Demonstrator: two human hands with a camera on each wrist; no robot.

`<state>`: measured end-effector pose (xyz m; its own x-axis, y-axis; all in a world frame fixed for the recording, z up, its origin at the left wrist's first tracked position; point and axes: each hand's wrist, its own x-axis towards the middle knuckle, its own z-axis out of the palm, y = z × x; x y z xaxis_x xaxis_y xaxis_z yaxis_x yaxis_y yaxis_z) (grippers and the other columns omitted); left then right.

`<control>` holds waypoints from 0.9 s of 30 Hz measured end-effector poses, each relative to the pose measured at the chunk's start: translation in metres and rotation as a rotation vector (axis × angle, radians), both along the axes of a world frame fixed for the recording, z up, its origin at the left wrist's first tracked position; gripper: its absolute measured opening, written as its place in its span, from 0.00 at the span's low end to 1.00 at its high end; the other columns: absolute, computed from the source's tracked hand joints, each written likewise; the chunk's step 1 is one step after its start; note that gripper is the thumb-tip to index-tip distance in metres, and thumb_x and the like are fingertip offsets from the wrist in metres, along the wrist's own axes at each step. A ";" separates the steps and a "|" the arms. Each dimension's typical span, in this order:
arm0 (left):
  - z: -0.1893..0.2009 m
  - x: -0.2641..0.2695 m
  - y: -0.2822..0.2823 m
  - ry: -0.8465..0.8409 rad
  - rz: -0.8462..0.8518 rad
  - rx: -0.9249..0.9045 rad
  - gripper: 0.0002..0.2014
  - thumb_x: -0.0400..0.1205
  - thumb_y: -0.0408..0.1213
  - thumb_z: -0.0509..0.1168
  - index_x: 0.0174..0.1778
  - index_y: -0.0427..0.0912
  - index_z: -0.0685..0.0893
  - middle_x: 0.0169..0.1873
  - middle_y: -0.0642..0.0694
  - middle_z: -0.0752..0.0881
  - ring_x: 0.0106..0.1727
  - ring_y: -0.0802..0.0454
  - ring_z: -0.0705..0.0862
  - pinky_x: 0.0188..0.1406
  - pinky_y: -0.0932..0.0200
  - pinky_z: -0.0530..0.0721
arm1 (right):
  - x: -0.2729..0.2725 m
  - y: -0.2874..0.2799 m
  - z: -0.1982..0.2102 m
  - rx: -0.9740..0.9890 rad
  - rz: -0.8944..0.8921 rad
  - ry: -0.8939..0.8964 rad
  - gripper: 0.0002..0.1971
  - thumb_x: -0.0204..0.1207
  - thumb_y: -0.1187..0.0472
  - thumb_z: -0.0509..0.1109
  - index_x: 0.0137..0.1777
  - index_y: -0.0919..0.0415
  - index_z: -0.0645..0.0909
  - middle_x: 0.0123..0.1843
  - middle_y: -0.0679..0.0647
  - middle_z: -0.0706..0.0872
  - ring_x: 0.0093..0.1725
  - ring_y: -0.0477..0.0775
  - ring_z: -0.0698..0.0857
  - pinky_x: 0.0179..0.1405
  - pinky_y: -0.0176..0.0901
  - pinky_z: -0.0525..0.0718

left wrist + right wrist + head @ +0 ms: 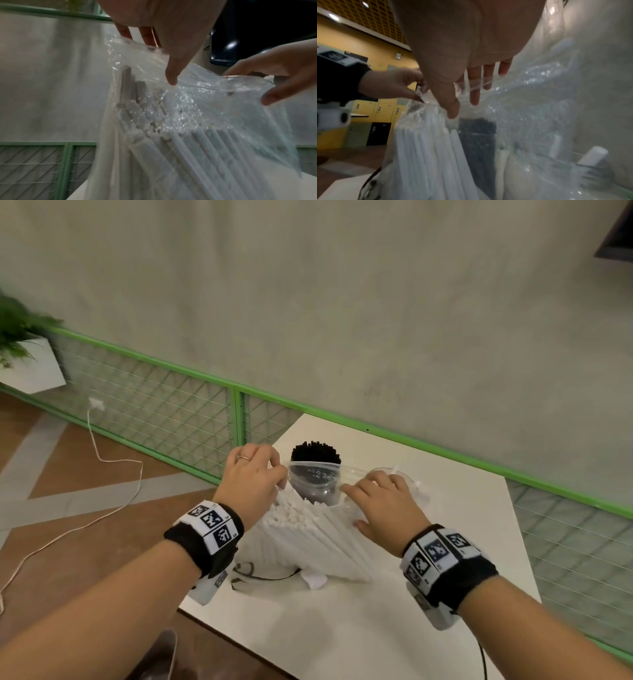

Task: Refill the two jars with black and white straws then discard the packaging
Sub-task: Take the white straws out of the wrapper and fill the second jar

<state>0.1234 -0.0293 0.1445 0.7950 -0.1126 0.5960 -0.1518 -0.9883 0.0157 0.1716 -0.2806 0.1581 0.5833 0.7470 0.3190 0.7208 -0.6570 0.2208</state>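
A clear plastic bag (342, 542) full of white straws (291, 515) stands on the white table (376, 628), its mouth held wide. My left hand (279, 481) pinches the bag's left rim, and my right hand (352, 505) holds the right rim between thumb and fingers. Right behind the bag stands a jar of black straws (315, 453). A second clear jar (407, 477) with few white straws is partly hidden by my right hand. The left wrist view shows the left hand (154, 59), right hand (252, 85) and bag (205, 108). The right wrist view shows the right hand (464, 106), left hand (419, 92) and black straws (477, 135).
A green mesh fence (154, 405) runs behind the table along the wall. A potted plant (30, 364) hangs at far left, and a cable (102, 453) trails over the wooden floor. A crumpled white scrap (315, 580) lies at the bag's foot. The table's near edge (239, 642) is close.
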 end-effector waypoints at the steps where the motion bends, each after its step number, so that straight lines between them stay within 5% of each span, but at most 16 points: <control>1: -0.003 -0.001 0.002 -0.035 -0.006 0.011 0.14 0.59 0.27 0.76 0.32 0.49 0.83 0.40 0.49 0.79 0.47 0.45 0.76 0.57 0.48 0.66 | 0.004 0.002 -0.002 -0.038 -0.033 0.000 0.24 0.52 0.52 0.86 0.50 0.49 0.86 0.40 0.45 0.88 0.45 0.55 0.86 0.46 0.53 0.82; 4: -0.009 -0.010 0.015 -0.028 -0.079 0.043 0.08 0.68 0.41 0.74 0.39 0.50 0.82 0.41 0.50 0.80 0.46 0.45 0.77 0.55 0.48 0.66 | 0.013 0.004 -0.008 -0.037 -0.118 0.017 0.11 0.58 0.58 0.84 0.36 0.48 0.84 0.32 0.43 0.84 0.36 0.55 0.84 0.40 0.52 0.81; 6: -0.018 -0.016 0.025 0.103 -0.118 0.119 0.21 0.69 0.61 0.67 0.51 0.52 0.80 0.50 0.51 0.80 0.54 0.46 0.78 0.64 0.44 0.65 | 0.014 0.003 -0.014 0.028 -0.128 0.085 0.07 0.64 0.61 0.79 0.37 0.51 0.83 0.34 0.46 0.84 0.36 0.57 0.83 0.36 0.50 0.79; 8: -0.029 -0.018 0.037 0.258 -0.120 0.251 0.37 0.60 0.67 0.69 0.62 0.53 0.76 0.61 0.51 0.77 0.66 0.47 0.73 0.74 0.34 0.58 | 0.014 0.002 -0.018 0.096 -0.120 0.171 0.04 0.70 0.63 0.73 0.41 0.54 0.82 0.37 0.49 0.85 0.38 0.59 0.83 0.34 0.49 0.77; 11: -0.042 -0.015 0.049 0.378 -0.095 0.362 0.49 0.52 0.56 0.81 0.71 0.52 0.71 0.66 0.46 0.76 0.71 0.43 0.70 0.73 0.26 0.54 | 0.012 0.002 -0.020 0.116 -0.124 0.345 0.04 0.76 0.57 0.64 0.45 0.54 0.81 0.42 0.48 0.84 0.45 0.56 0.80 0.41 0.49 0.78; 14: -0.048 -0.010 0.053 0.271 -0.133 0.298 0.43 0.52 0.52 0.83 0.63 0.52 0.74 0.59 0.48 0.78 0.63 0.45 0.72 0.73 0.31 0.57 | 0.002 0.005 -0.018 0.225 -0.097 0.526 0.21 0.77 0.42 0.51 0.36 0.53 0.79 0.37 0.45 0.82 0.44 0.50 0.76 0.47 0.47 0.76; 16: -0.051 -0.007 0.053 0.190 -0.148 0.256 0.35 0.55 0.52 0.82 0.56 0.52 0.75 0.55 0.49 0.77 0.60 0.47 0.73 0.73 0.32 0.58 | -0.003 0.010 -0.018 0.275 -0.162 0.664 0.29 0.79 0.41 0.47 0.32 0.55 0.83 0.35 0.48 0.85 0.42 0.49 0.80 0.48 0.47 0.76; 18: -0.054 -0.004 0.051 0.125 -0.146 0.221 0.29 0.58 0.50 0.81 0.50 0.50 0.77 0.52 0.49 0.78 0.57 0.47 0.74 0.73 0.33 0.59 | -0.008 0.017 -0.024 0.166 -0.205 0.659 0.27 0.83 0.44 0.50 0.35 0.55 0.84 0.34 0.51 0.88 0.37 0.50 0.83 0.47 0.47 0.80; 21: -0.059 -0.002 0.047 0.087 -0.146 0.191 0.26 0.55 0.47 0.82 0.45 0.49 0.78 0.49 0.48 0.80 0.54 0.47 0.75 0.72 0.34 0.60 | -0.019 0.033 -0.035 -0.005 -0.246 0.612 0.15 0.80 0.40 0.60 0.55 0.49 0.78 0.38 0.47 0.87 0.40 0.50 0.84 0.46 0.47 0.80; 23: -0.062 0.000 0.046 0.076 -0.149 0.184 0.26 0.53 0.45 0.82 0.42 0.48 0.78 0.48 0.48 0.80 0.54 0.47 0.74 0.72 0.34 0.62 | -0.025 0.041 -0.040 -0.062 -0.262 0.615 0.25 0.72 0.34 0.66 0.64 0.46 0.71 0.44 0.46 0.83 0.45 0.51 0.82 0.44 0.46 0.76; 25: -0.064 0.001 0.045 0.061 -0.162 0.175 0.22 0.56 0.42 0.80 0.40 0.47 0.77 0.49 0.49 0.81 0.55 0.46 0.75 0.71 0.33 0.64 | -0.029 0.047 -0.045 -0.102 -0.253 0.578 0.32 0.67 0.32 0.70 0.67 0.45 0.68 0.56 0.46 0.78 0.54 0.52 0.79 0.53 0.48 0.74; 27: -0.065 0.002 0.048 0.033 -0.186 0.163 0.18 0.58 0.39 0.78 0.38 0.47 0.77 0.51 0.51 0.83 0.57 0.46 0.77 0.70 0.33 0.66 | -0.036 0.049 -0.054 -0.036 -0.218 0.547 0.26 0.69 0.36 0.71 0.64 0.44 0.72 0.60 0.45 0.73 0.58 0.52 0.75 0.62 0.52 0.73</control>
<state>0.1249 0.0183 0.0798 0.7701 -0.3514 0.5323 -0.3337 -0.9332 -0.1333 0.1360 -0.2317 0.1042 0.7972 0.5963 -0.0948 0.5855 -0.8018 -0.1199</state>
